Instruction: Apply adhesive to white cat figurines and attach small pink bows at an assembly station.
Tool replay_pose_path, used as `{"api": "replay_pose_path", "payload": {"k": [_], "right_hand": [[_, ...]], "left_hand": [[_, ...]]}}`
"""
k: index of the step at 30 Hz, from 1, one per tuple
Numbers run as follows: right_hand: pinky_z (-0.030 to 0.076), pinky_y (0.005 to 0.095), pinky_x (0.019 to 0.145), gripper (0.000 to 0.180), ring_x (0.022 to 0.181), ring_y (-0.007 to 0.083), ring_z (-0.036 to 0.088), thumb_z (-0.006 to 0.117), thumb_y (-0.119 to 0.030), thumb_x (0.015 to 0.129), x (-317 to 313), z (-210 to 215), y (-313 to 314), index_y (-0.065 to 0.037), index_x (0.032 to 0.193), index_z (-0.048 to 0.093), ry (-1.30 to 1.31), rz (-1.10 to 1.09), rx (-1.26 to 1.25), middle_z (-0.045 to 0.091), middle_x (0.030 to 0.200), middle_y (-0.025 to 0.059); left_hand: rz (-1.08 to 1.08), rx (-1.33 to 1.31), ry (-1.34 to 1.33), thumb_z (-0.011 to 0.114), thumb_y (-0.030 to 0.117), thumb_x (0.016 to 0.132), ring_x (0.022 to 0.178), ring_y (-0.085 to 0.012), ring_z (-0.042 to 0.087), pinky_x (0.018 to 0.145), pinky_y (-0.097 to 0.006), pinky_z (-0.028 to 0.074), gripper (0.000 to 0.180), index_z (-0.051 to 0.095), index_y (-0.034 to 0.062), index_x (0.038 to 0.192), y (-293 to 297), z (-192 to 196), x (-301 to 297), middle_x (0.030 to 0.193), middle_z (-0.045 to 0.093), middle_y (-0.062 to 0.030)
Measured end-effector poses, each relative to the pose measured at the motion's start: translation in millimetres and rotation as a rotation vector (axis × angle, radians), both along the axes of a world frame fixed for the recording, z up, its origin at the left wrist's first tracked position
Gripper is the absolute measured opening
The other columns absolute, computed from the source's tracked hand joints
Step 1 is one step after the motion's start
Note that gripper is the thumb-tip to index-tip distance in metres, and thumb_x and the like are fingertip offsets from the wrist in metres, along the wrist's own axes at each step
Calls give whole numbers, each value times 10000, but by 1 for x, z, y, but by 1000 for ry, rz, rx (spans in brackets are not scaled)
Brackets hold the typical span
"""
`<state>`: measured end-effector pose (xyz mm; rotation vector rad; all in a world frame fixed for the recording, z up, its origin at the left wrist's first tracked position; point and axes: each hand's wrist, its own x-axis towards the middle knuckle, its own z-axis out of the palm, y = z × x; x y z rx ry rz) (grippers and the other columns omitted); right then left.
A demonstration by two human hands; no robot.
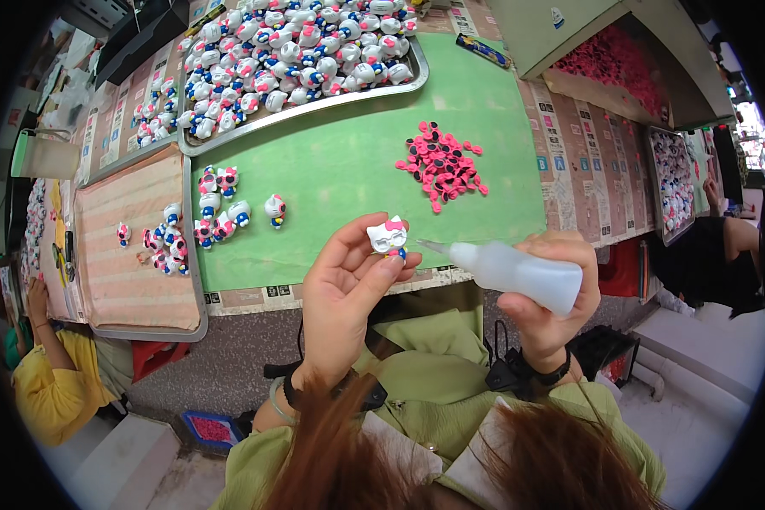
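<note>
Between the thumb and fingers of my left hand [340,289] is a small white cat figurine [388,235] with a pink bow and a blue body. Its face points up toward me. My right hand [546,334] is wrapped around a translucent white squeeze bottle [518,274], tipped sideways. The bottle's thin nozzle points left and ends just right of the figurine, apart from it. Beyond my hands, a pile of pink and black sunglasses-shaped pieces [444,161] lies on the green mat [331,170]. Several figurines [223,223] wearing such pieces stand at the mat's left.
A metal tray [314,104] heaped with white figurines fills the far side. At left, a cloth-lined tray [127,289] holds several figurines. A grey box [561,51] with pink pieces inside stands at far right. Co-workers sit left, in a yellow sleeve [59,391], and right.
</note>
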<state>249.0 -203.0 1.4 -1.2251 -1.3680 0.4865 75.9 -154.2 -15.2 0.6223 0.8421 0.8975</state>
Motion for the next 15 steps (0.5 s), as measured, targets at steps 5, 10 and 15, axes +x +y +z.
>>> {"api": "replay_pose_path", "payload": {"k": [5, 10, 15], "right_hand": [[414, 232, 582, 459, 664, 141, 504, 782, -131, 557, -1, 0, 1, -4, 911, 517, -25, -1, 8, 532, 770, 85], [417, 236, 570, 437, 648, 152, 521, 779, -133, 559, -1, -1, 2, -9, 891, 523, -33, -25, 23, 541, 744, 84], [420, 238, 566, 415, 634, 141, 523, 765, -130, 577, 4, 0, 0, -15, 880, 507, -23, -24, -29, 548, 752, 80]], "left_hand": [[1, 1, 1, 505, 17, 790, 847, -180, 574, 735, -255, 480, 372, 391, -18, 1143, -1, 1, 0, 1099, 498, -166], [8, 23, 20, 503, 13, 790, 849, -181, 571, 744, -262, 474, 370, 391, -20, 1141, -1, 0, -1, 1094, 500, -162], [17, 40, 33, 494, 5, 792, 846, -179, 567, 744, -262, 470, 359, 395, -16, 1136, 0, -2, 1, 1089, 502, -153]]}}
